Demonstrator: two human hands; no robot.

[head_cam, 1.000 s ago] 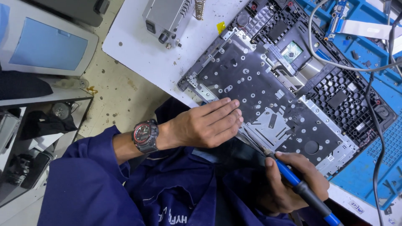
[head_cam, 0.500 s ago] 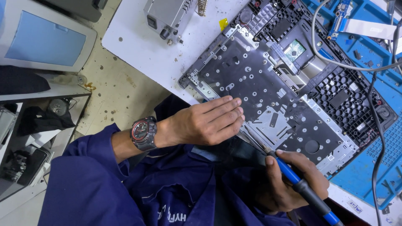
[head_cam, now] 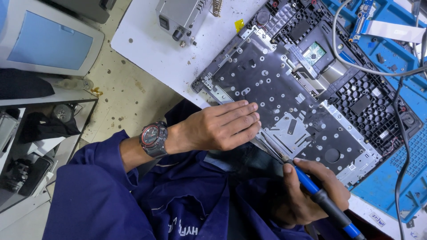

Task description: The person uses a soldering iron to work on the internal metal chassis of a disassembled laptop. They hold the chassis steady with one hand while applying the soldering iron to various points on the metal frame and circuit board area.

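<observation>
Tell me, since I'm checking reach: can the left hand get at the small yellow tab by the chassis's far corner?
Probably yes. The left hand rests flat on the chassis edge, holding nothing, and the bare metal plate between it and the yellow tab carries no obstacle.

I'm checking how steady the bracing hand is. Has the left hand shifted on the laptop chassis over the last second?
No. The left hand lies at the same near edge of the laptop chassis, fingers flat.
</observation>
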